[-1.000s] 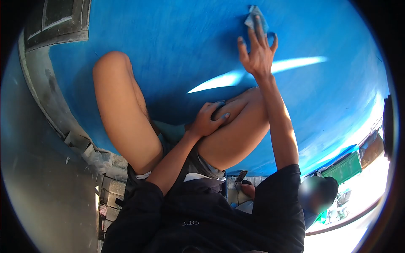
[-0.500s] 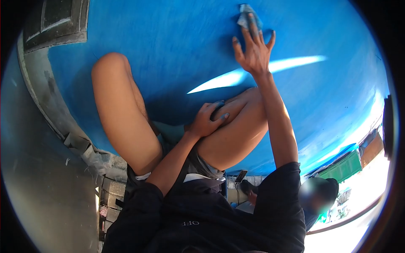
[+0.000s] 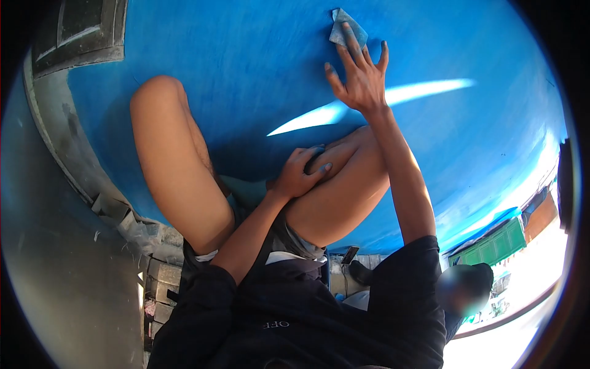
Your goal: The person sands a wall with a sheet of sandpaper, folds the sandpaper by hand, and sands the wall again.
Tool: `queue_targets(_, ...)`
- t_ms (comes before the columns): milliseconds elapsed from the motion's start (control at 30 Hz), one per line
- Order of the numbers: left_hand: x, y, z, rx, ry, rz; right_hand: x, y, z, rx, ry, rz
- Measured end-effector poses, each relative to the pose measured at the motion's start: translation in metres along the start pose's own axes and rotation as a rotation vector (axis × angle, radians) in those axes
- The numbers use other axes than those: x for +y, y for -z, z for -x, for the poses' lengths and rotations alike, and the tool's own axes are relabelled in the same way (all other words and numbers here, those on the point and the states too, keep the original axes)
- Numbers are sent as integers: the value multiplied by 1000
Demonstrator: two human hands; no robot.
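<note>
My right hand (image 3: 362, 80) reaches up over a blue painted surface (image 3: 246, 55), its fingers spread. Under its middle fingers lies a small folded piece of sandpaper (image 3: 348, 32), blue-grey with dust, pressed to the surface. Blue dust coats those fingertips. My left hand (image 3: 299, 173) rests on my right thigh near the knee, thumb and fingers apart. The gap between them is dark, and I cannot make out any object there. Its fingertips are blue too.
A bright streak of sunlight (image 3: 326, 119) crosses the blue surface. A dark wooden frame (image 3: 80, 31) stands at upper left. Stacked blocks (image 3: 165, 273) lie below left. Another person (image 3: 464, 292) is at lower right, near a green panel (image 3: 491, 243).
My right hand and the sandpaper have slid left across the blue surface, and more of the sheet shows. My left hand stays on the thigh.
</note>
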State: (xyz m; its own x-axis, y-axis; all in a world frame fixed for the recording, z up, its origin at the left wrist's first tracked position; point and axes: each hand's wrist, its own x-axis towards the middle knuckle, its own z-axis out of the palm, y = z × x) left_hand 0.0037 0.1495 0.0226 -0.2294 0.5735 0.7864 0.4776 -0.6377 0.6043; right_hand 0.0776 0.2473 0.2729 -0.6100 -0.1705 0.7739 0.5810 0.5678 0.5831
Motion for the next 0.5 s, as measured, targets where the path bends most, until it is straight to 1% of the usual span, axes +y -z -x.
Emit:
queue_targets(33, -1, 0, 0, 14, -17, -1, -1, 1, -2, -34, 14, 17)
queue_targets(67, -3, 1, -1, 18, -18, -4, 2, 1, -6, 29, -41, -4)
queue_targets(100, -4, 0, -1, 19, -16, -8, 4, -2, -7, 30, -37, -9)
queue_targets(167, -5, 0, 1, 19, -11, -10, 7, -9, -6, 104, -126, -40)
queue_targets(200, -4, 1, 0, 12, -5, -2, 4, -8, -3, 123, -64, -43)
queue_targets(233, -3, 0, -1, 3, 0, 7, 3, -8, -1, 120, -68, -40)
queue_targets(300, -1, -1, 0, 5, -10, -2, 2, -6, 1, 28, 56, 5)
queue_targets(333, -2, 0, -1, 15, -22, -14, 2, -1, -3, 21, 7, -12)
queue_targets(367, -2, 1, -2, 17, -23, -19, 5, -5, -6, 25, 8, -15)
queue_targets(433, 0, 2, -1, 5, -15, -7, 11, -9, -11, 139, -127, -2)
queue_targets(500, -1, 2, 0, 6, -3, -4, 5, -8, -2, 112, -118, -38)
